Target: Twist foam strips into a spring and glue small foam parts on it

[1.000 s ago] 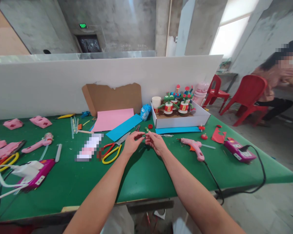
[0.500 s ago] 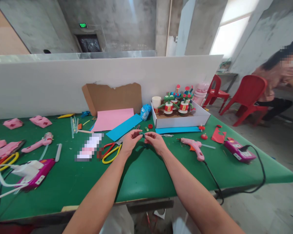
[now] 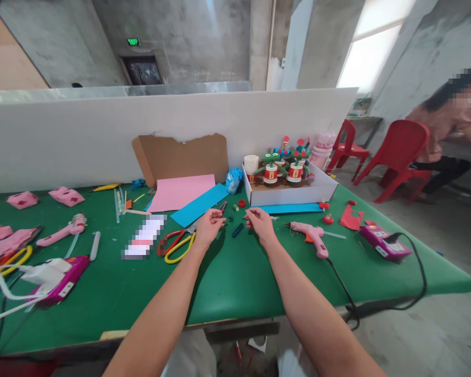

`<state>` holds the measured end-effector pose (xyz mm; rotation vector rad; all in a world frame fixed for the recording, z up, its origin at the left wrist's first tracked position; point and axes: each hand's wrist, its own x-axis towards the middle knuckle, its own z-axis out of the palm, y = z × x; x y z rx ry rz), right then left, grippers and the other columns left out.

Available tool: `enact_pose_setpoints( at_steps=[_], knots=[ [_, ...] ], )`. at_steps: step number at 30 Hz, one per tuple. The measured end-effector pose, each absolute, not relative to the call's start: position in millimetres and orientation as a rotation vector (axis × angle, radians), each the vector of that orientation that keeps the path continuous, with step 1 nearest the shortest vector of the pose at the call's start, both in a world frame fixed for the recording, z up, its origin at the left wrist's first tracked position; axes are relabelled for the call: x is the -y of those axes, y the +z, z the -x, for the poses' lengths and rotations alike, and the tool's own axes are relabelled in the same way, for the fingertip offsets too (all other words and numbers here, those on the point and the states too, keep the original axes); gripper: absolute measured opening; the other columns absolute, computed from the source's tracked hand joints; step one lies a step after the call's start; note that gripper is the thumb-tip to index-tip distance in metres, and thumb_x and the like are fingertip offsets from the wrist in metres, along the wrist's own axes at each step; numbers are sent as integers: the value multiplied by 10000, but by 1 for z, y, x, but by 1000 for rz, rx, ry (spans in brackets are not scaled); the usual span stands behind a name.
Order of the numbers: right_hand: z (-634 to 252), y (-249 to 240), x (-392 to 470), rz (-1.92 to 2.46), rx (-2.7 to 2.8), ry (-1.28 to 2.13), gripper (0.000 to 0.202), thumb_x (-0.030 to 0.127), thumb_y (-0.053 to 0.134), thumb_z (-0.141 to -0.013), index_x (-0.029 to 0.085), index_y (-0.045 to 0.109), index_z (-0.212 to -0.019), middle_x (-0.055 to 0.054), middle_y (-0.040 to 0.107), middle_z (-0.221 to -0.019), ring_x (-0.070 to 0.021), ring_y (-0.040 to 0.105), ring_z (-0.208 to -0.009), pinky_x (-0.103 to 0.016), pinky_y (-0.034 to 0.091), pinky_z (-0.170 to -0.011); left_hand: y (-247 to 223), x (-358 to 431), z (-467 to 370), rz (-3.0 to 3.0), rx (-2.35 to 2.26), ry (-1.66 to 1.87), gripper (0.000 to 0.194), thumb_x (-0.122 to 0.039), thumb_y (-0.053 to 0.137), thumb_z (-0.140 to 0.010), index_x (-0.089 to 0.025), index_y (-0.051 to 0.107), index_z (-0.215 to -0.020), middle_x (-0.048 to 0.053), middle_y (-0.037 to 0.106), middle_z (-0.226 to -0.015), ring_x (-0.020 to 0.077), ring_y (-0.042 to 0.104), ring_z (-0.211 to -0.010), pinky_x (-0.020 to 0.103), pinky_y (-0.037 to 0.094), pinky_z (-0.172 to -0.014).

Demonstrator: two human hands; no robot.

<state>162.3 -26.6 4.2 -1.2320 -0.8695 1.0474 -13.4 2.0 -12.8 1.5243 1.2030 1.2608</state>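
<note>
A small dark blue-green folded paper spring (image 3: 237, 230) lies on the green table between my hands. Just beyond it is a small green piece (image 3: 231, 218), too small to make out. My left hand (image 3: 210, 226) hovers left of the spring with fingers parted and nothing visible in them. On the other side, my right hand (image 3: 260, 225) has its fingers loosely bent and apart, over or beside a thin pen-like tool (image 3: 275, 218) partly hidden behind it. Scissors (image 3: 180, 246) with red and yellow handles lie beside my left wrist.
A pink glue gun (image 3: 316, 238) with its cord and a purple power strip (image 3: 384, 245) are to the right. Behind stands a white box (image 3: 294, 197) of paper-cup figures. Blue paper (image 3: 200, 204) and pink paper (image 3: 182, 193) lie at the back. A person sits far right.
Both hands were together, pinching a small green thing. They have since moved apart, left and right. The paper spring now shows on the table between them.
</note>
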Motion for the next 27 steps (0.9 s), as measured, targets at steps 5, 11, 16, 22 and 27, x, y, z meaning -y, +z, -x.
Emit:
enact_pose_setpoints(
  at_steps=[5,11,16,22,27],
  knots=[
    [-168,10,33,1507,1356,904,80,203,569,-675,198,637,-634,34,614,-550,-109,516,-502,-223,400,-507,1,6,20,-1920,-1492,1293,205,-68,457,-712,-196,616,-720,25,649,-773,176,614,-757,324,493,-753],
    [-161,13,45,1603,1987,782,150,180,598,-684,222,740,-706,16,674,-626,-130,556,-577,-233,387,-563,5,11,16,-2066,-1451,1266,276,-36,429,-698,-212,641,-671,20,652,-742,186,603,-768,317,484,-768],
    [-159,9,39,1481,1923,556,255,208,580,-756,243,746,-947,-26,726,-855,-161,611,-716,-256,435,-698,2,8,18,-2105,-1462,1284,301,-52,424,-736,-219,674,-741,29,680,-806,197,598,-796,330,480,-781],
    [-167,6,31,1719,1478,330,251,263,488,-828,224,734,-866,-36,724,-751,-176,617,-681,-252,409,-642,-5,2,28,-2383,-1719,963,249,-168,546,-782,-230,682,-981,90,670,-1010,278,546,-983,390,436,-846],
    [-168,9,33,1759,1372,230,274,292,460,-840,224,720,-892,-46,727,-788,-172,612,-690,-246,397,-649,-9,1,28,-2545,-1905,591,343,-163,510,-811,-207,628,-1131,122,644,-1040,280,539,-986,375,424,-830]
  ],
)
